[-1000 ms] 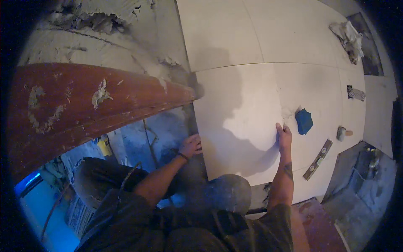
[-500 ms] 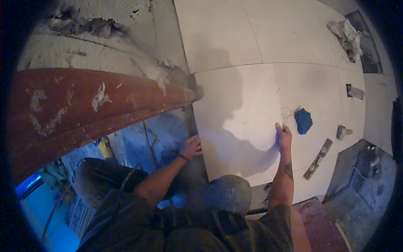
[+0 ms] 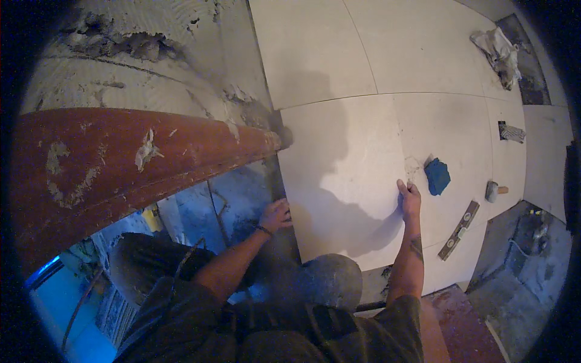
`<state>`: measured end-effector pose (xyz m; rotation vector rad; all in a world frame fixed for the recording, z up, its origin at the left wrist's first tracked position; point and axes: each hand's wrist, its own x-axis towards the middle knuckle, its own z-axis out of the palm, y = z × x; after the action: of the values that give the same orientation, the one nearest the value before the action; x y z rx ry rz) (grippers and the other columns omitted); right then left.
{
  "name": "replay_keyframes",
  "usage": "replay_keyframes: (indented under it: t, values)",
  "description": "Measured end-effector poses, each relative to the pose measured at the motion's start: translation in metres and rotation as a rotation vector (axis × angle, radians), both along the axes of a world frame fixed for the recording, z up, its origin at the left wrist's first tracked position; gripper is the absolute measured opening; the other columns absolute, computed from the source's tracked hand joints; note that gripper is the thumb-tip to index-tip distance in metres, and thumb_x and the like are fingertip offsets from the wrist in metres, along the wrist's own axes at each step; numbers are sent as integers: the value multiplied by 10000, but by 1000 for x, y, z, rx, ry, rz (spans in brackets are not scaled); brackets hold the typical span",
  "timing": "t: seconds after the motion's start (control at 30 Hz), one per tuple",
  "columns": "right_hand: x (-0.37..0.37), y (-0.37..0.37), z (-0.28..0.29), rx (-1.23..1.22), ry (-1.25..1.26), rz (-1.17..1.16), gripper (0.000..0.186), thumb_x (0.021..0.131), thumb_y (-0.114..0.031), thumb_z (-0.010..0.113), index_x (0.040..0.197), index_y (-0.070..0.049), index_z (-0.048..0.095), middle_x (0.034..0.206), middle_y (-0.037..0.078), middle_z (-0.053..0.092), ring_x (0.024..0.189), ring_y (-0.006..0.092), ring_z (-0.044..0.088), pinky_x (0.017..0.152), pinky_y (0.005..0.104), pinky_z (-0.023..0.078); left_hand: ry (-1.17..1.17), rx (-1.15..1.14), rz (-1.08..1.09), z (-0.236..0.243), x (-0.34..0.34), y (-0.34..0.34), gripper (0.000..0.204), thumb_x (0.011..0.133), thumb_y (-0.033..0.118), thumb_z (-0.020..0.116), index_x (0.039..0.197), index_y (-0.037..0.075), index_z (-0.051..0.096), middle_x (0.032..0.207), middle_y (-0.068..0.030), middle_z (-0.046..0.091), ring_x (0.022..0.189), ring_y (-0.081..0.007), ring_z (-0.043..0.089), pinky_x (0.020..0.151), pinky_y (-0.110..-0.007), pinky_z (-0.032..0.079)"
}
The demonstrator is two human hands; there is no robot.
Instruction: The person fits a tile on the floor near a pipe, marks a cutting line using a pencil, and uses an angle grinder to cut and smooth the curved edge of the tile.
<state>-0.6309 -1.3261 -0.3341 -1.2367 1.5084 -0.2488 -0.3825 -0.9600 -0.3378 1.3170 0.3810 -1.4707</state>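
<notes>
A large cream floor tile point(image 3: 357, 157) lies in front of me, darkened by my shadow. My left hand point(image 3: 276, 215), with a dark band at the wrist, is curled at the tile's left edge, its fingertips against that side. At the opposite edge, by the joint with the neighbouring tile point(image 3: 448, 133), my right hand point(image 3: 410, 198) is closed with the thumb raised. Whatever its fingers hold is hidden. Just right of it lies a crumpled blue cloth point(image 3: 437, 176). Further right a spirit level point(image 3: 459, 231) rests at a slant on the tiles.
A mortar-smeared reddish-brown wooden beam or frame point(image 3: 151, 160) juts in from the left. Beyond it is rough, broken mortar point(image 3: 121, 45). A mallet point(image 3: 493, 191), a grey scrap point(image 3: 513, 134) and a pale rag point(image 3: 499, 57) lie at right. Bare concrete point(image 3: 514, 266) borders the tiles.
Both hands stay in almost the same place at the tile's two edges. The view has shifted slightly, so the wooden beam sits a little lower. The tile shows no clear movement.
</notes>
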Motion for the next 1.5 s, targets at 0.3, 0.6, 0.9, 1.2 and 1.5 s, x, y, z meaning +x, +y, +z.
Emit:
replay_keyframes:
  t: [0.3, 0.6, 0.9, 1.2, 1.5]
  values:
    - [12, 5, -1, -97, 66, 53, 341, 811, -337, 765, 799, -57, 570, 653, -34, 493, 573, 75, 425, 510, 251, 358, 80, -141, 28, -46, 0, 33, 404, 1018, 299, 316, 1376, 129, 395, 1184, -25, 529, 973, -238, 559, 854, -584, 489]
    - [9, 5, -17, -287, 79, 89, 342, 803, -315, 773, 766, -74, 534, 723, -30, 485, 638, 81, 419, 569, 248, 371, 336, -596, 176, -50, 9, 44, 426, 1024, 339, 389, 1374, 95, 394, 1254, -59, 532, 1096, -244, 593, 837, -487, 543]
    - [5, 6, -11, -253, 61, 134, 443, 789, -346, 761, 994, 26, 636, 748, 32, 577, 643, 128, 499, 595, 292, 440, 444, -766, 149, -66, 17, 46, 467, 956, 353, 392, 1376, 151, 402, 1252, -65, 458, 1096, -304, 490, 865, -668, 460]
    - [-13, -1, -13, -334, 379, 118, 449, 730, -422, 751, 883, -4, 688, 839, 149, 700, 783, 250, 668, 701, 363, 498, 116, -243, -63, -78, 5, 31, 425, 945, 355, 364, 1315, 163, 451, 1195, -59, 494, 972, -286, 509, 868, -670, 421]
    - [2, 4, -9, -433, 527, 118, 448, 713, -440, 754, 852, -17, 707, 802, 138, 708, 763, 263, 680, 724, 358, 510, 299, -337, 35, -82, 8, 36, 272, 989, 340, 304, 1067, 172, 504, 1053, -45, 550, 935, -286, 538, 818, -570, 454]
